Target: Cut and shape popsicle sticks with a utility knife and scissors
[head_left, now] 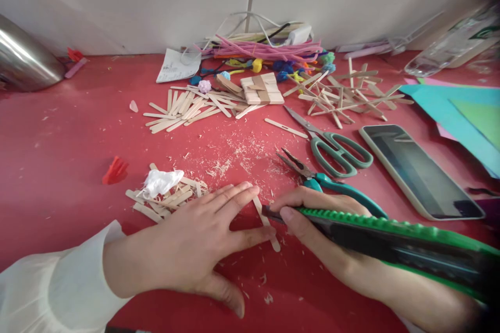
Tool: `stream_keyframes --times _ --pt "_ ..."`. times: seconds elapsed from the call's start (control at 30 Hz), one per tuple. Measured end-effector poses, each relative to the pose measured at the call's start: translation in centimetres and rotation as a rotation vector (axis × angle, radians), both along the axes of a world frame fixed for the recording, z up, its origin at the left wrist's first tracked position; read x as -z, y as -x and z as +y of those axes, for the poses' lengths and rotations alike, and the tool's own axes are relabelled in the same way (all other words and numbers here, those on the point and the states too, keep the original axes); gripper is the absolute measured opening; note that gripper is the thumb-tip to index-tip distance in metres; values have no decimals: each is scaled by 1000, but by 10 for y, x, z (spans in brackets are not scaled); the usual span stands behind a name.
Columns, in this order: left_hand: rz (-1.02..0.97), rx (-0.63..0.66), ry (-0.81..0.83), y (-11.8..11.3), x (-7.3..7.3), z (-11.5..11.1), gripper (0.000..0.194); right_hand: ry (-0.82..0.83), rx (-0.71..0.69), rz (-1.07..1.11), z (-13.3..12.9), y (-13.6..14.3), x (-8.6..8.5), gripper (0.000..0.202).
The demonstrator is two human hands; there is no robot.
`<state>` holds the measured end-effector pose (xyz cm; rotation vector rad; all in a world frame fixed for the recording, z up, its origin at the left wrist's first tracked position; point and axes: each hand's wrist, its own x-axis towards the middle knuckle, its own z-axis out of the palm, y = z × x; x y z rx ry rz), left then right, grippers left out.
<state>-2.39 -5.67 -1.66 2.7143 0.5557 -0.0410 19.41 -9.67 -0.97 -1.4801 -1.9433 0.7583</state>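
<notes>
My left hand (195, 242) lies spread on the red table, its fingertips pressing on a thin wooden stick (266, 222). In my right hand (332, 250) is a green and black utility knife (375, 239), gripped near its front end. The dark blade tip touches or is just above the stick, between the fingertips of my left hand. Wood shavings (238, 156) are scattered on the table beyond my hands. Beside my left hand lies a small pile of cut sticks (172, 200) with a crumpled white piece (162, 182) on it.
Green-handled scissors (339, 153), teal pliers (344, 184) and a phone (422, 171) lie right of centre. Loose sticks (187, 106), a stick bundle (262, 89) and pink pipe cleaners (265, 49) are by the wall. A metal bottle (27, 54) is far left, coloured paper (457, 109) right.
</notes>
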Motion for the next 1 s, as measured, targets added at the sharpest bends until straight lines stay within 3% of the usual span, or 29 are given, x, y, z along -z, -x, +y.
stream_keyframes --times 0.3,0.6,0.87,1.0 --pt "31 19 6 -1 -3 -1 80 4 -152 80 4 2 -4 17" --pt "-17 16 7 -2 -4 -1 78 -91 -66 47 1 2 -4 18" --pt "11 18 6 -1 -5 -2 79 -146 -225 -55 2 2 -5 17" --pt "18 2 7 -1 -5 -2 79 -197 -86 -22 0 -1 -4 17"
